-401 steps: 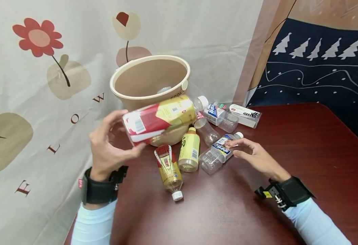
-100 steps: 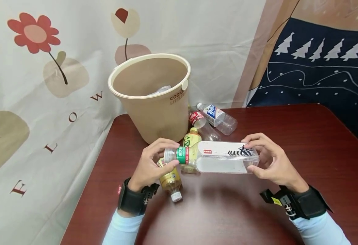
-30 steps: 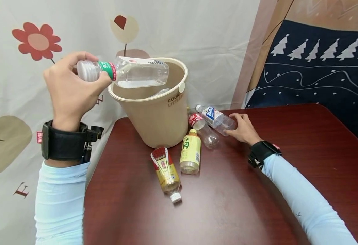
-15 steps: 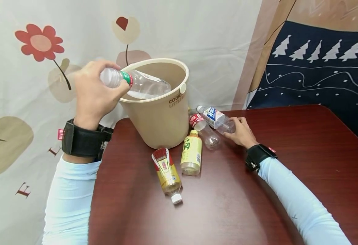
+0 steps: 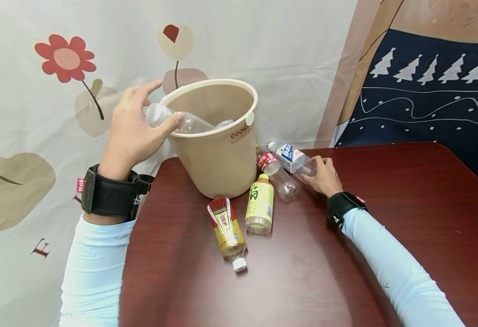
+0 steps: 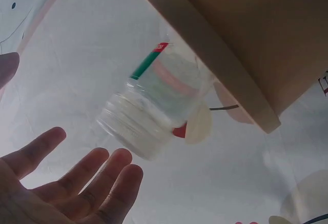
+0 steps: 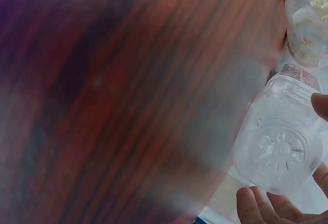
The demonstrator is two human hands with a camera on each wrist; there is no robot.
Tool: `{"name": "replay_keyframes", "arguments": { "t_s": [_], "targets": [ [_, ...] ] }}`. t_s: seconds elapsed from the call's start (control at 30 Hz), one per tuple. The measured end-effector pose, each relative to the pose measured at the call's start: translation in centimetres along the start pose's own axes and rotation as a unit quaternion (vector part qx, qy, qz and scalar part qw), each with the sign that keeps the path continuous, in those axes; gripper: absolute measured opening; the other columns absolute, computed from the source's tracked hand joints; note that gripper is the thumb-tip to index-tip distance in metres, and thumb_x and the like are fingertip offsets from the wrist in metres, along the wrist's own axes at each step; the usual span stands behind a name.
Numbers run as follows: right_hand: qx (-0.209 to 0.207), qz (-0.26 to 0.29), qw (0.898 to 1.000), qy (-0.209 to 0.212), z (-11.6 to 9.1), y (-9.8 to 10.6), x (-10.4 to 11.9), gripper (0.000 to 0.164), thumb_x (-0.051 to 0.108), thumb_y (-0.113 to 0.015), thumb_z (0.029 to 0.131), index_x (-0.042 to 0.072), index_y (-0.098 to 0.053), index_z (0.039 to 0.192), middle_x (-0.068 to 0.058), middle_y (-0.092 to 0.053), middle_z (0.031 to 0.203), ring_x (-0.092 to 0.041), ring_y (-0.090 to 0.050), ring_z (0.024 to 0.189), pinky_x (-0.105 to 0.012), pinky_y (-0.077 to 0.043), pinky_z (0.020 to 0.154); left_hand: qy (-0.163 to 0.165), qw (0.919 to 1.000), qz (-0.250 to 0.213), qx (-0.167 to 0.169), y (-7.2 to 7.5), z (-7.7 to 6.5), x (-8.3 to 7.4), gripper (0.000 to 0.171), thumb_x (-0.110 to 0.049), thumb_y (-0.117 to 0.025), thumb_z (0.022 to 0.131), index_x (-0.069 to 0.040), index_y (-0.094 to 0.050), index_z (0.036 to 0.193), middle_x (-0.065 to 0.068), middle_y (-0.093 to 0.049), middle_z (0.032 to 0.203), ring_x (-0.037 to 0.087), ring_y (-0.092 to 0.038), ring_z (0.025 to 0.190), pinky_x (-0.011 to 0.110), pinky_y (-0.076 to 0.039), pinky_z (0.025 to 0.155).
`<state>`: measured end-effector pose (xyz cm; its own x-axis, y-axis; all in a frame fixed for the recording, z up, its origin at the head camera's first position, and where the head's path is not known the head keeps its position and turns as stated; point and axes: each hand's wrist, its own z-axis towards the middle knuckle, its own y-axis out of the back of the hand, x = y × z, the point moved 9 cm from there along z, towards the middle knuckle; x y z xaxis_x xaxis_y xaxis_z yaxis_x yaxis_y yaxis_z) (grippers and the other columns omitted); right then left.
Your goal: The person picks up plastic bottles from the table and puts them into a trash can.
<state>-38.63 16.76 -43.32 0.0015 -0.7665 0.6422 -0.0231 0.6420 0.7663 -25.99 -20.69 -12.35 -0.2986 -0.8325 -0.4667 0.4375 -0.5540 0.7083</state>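
Note:
My left hand is at the left of the beige bucket, its fingers spread. A clear plastic bottle with a green and red band tilts over the rim, base inside the bucket. In the left wrist view the fingertips stand apart from its cap end. My right hand holds the base end of a clear bottle with a blue and white label, lying on the table. The right wrist view shows thumb and fingers on either side of that bottle's base.
Beside the bucket lie a clear bottle with a red label, a yellow-labelled bottle and a red and gold bottle with a white cap. Another clear bottle shows inside the bucket. A printed curtain hangs behind.
The green-banded bottle was lifted from the table, held in both hands, then carried left to the bucket; my left hand has let go. My right hand moved to the blue-labelled bottle.

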Motion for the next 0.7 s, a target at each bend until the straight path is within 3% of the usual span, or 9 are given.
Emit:
{"name": "replay_keyframes", "arguments": {
  "t_s": [0.2,0.37,0.57,0.7],
  "targets": [
    [-0.006,0.000,1.000,0.004,0.0,0.0,0.0,0.065,0.025,-0.072,0.086,0.006,-0.036,0.137,-0.030,-0.037,0.136,-0.049,-0.048,0.117,-0.062,-0.044,0.098,-0.010,0.9999,0.005,0.001,-0.5,-0.3,0.3,0.064,-0.034,-0.071,0.084,-0.012,-0.052,0.141,0.019,-0.053,0.136,0.035,-0.051,0.113,0.048,-0.040,0.090],
    [-0.064,0.031,0.997,0.030,-0.5,1.3,0.2,0.060,0.024,-0.074,0.082,0.007,-0.044,0.131,-0.027,-0.040,0.131,-0.046,-0.047,0.115,-0.060,-0.044,0.098,-0.018,0.9998,-0.005,-0.006,-0.5,-0.4,0.3,0.061,-0.030,-0.069,0.085,-0.009,-0.052,0.140,0.020,-0.052,0.137,0.037,-0.051,0.115,0.050,-0.040,0.094],
    [-0.143,0.068,0.984,0.087,-2.1,4.0,0.8,0.054,0.019,-0.077,0.075,0.004,-0.053,0.122,-0.025,-0.046,0.121,-0.042,-0.048,0.110,-0.053,-0.043,0.092,-0.035,0.9974,-0.028,-0.056,1.0,-1.3,0.0,0.053,-0.026,-0.067,0.086,-0.008,-0.057,0.136,0.018,-0.054,0.136,0.033,-0.050,0.122,0.051,-0.042,0.098],
    [-0.170,0.090,0.974,0.123,-4.1,6.0,1.4,0.050,0.014,-0.076,0.074,0.003,-0.056,0.119,-0.024,-0.051,0.115,-0.039,-0.049,0.106,-0.044,-0.039,0.086,-0.058,0.9926,-0.045,-0.097,2.1,-2.9,-0.3,0.045,-0.024,-0.069,0.086,-0.008,-0.064,0.128,0.012,-0.059,0.132,0.024,-0.051,0.123,0.040,-0.047,0.094]
  ]
}}
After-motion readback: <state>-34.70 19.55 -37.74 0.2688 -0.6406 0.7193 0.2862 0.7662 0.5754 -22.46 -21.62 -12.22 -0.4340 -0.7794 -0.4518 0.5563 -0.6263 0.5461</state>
